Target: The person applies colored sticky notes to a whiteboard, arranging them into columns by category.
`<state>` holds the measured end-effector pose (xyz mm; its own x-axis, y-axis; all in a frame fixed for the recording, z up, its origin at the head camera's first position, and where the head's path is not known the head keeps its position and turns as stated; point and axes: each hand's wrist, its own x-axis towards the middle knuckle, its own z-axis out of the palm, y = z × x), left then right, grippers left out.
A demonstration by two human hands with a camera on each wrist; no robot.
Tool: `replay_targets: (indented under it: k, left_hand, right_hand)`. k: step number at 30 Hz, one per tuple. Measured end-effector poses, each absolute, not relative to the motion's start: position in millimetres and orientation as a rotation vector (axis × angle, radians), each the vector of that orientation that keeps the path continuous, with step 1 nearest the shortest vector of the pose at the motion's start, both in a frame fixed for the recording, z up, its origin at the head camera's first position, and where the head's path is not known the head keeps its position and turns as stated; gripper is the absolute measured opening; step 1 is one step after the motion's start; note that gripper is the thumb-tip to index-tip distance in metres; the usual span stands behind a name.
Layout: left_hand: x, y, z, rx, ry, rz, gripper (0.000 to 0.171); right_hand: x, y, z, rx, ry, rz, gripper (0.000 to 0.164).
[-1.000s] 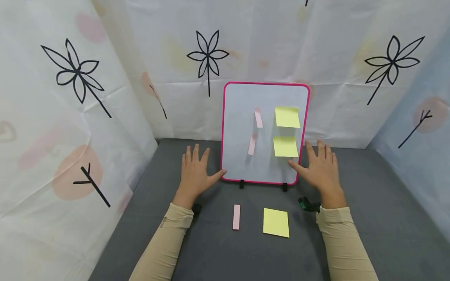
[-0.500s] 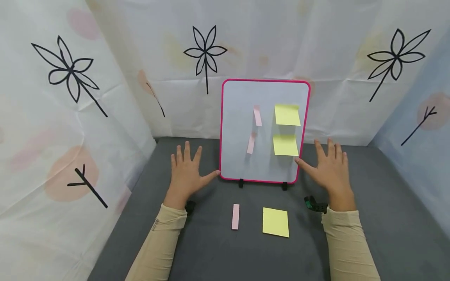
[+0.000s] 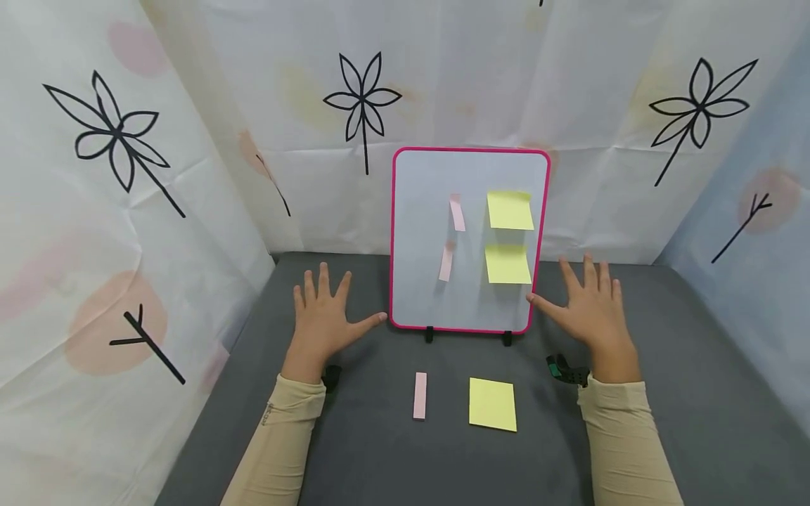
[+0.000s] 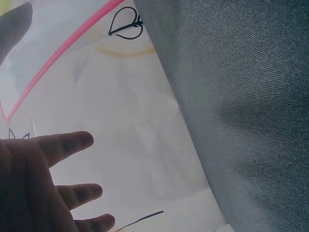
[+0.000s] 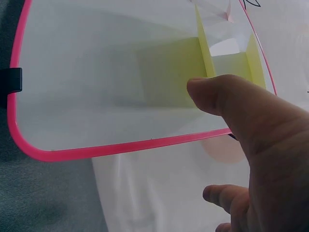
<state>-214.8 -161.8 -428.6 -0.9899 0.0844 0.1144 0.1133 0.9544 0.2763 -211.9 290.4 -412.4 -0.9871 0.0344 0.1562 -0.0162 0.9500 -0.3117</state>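
A whiteboard (image 3: 418, 225) with a pink frame stands upright at the back of the table, black feet under it. On its face hang two yellow sticky notes (image 3: 510, 211) on the right and two narrow pink sticky strips (image 3: 457, 213) near the middle. My left hand (image 3: 320, 327) is spread just left of the board, holding nothing. To the board's right, my right hand (image 3: 591, 313) is spread too, its thumb by the lower right edge; whether it touches I cannot tell. In front lie a pink strip pad (image 3: 420, 396) and a yellow sticky note pad (image 3: 492, 405).
A dark grey cloth covers the table (image 3: 380, 464). White printed curtains (image 3: 285, 84) with flower outlines enclose the back and sides, with the back curtain close behind the board. Each wrist wears a dark strapped device (image 3: 566, 370).
My left hand has moved left, away from the board's edge. My right hand has shifted outward to the right, its thumb no longer over the board. The view has drifted slightly.
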Motion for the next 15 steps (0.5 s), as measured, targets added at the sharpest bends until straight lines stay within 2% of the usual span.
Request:
replay_targets:
  k: [15]
  left_hand:
    - [-214.9, -160.0, -430.4, -0.181, -3.003, -0.395, 0.114]
  right_hand:
    - [-207.5, 291.6, -412.1, -0.011, -2.99, 0.478, 0.112]
